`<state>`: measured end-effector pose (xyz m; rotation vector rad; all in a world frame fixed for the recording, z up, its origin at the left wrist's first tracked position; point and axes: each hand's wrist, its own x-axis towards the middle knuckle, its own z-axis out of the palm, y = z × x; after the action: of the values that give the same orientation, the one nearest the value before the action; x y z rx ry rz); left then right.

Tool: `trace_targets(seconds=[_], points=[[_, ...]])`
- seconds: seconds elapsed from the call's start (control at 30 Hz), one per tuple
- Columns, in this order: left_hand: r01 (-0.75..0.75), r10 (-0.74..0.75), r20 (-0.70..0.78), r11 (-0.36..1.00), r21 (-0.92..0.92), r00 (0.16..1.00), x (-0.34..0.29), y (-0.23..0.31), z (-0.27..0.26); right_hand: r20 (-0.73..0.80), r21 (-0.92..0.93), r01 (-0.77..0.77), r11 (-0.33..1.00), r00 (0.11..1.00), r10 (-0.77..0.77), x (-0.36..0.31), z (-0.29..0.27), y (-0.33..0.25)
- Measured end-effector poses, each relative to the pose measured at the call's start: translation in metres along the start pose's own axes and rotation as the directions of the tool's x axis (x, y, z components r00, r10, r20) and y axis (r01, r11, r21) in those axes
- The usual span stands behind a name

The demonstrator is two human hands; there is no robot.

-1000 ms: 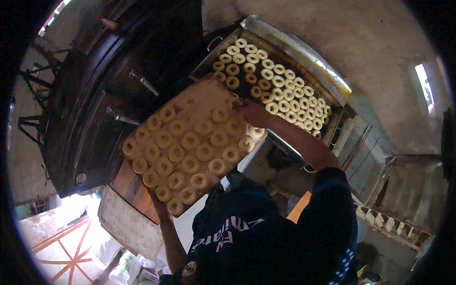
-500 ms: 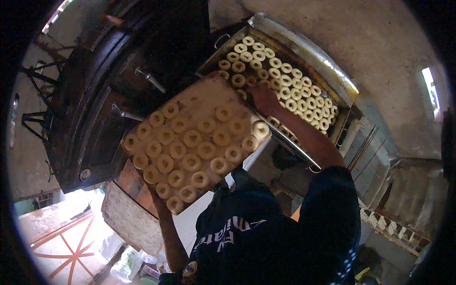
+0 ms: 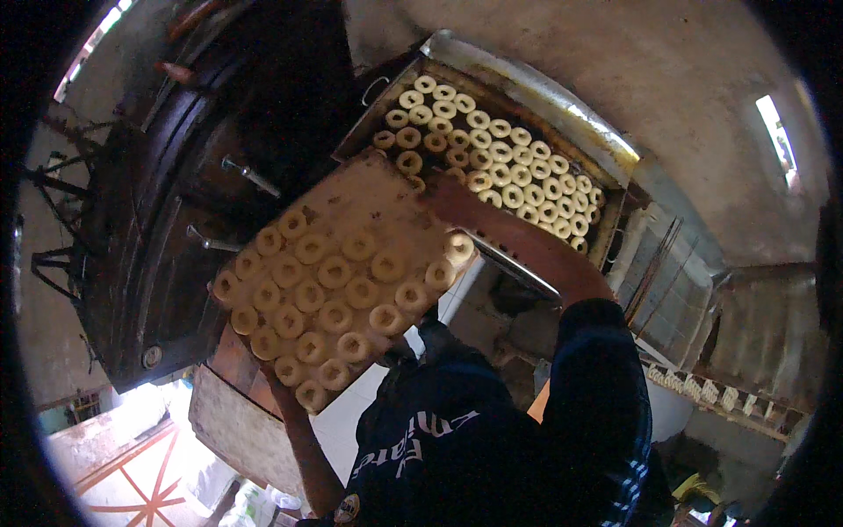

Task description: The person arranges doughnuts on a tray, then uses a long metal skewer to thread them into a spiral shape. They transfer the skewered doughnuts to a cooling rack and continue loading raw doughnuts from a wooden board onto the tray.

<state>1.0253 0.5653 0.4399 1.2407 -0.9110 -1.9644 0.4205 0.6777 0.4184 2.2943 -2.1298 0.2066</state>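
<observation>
A floury rectangular board (image 3: 351, 198) is tilted in front of me, bearing several pale dough rings (image 3: 335, 272) in rows; its far part is bare. My left hand (image 3: 277, 386) supports the board at its near left edge, with its fingers hidden beneath. Beyond the board, a large rectangular metal pan (image 3: 615, 230) with a dark inside is filled with many similar rings (image 3: 500, 151). At the board's far right corner, beside the pan's near side, is my right hand (image 3: 442, 198). Its fingers are dark and blurred, so I cannot tell what they hold.
A dark metal cabinet (image 3: 176, 290) with protruding handles (image 3: 252, 177) stands left. Thin rods (image 3: 654, 263) lie on the ledge right of the pan. A pale slatted rack (image 3: 720, 400) is at the far right. A worn board (image 3: 233, 422) sits lower left.
My right hand has drawn back from over the pan to the board's far edge. Two fewer rings show on the board's far right part. The whole view has shifted slightly.
</observation>
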Motion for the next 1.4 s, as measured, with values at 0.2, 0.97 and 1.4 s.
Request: trace_targets(seconds=[0.2, 0.97, 1.4], points=[[0.211, -0.180, 0.144, 0.946, -0.245, 0.973, 0.008, 0.011, 0.000, -0.019, 0.171, -0.276, 0.946, 0.959, 0.283, -0.045, -0.006, 0.023], [0.058, -0.060, 0.034, 0.996, 0.067, 0.998, 0.001, 0.030, 0.019, -0.233, 0.470, -0.582, 0.663, 0.643, 0.729, -0.084, 0.012, -0.018], [-0.024, 0.021, -0.060, 0.999, -0.037, 0.998, -0.033, 0.031, -0.045, -0.553, 0.537, -0.381, 0.753, 0.515, 0.655, -0.050, -0.036, -0.128]])
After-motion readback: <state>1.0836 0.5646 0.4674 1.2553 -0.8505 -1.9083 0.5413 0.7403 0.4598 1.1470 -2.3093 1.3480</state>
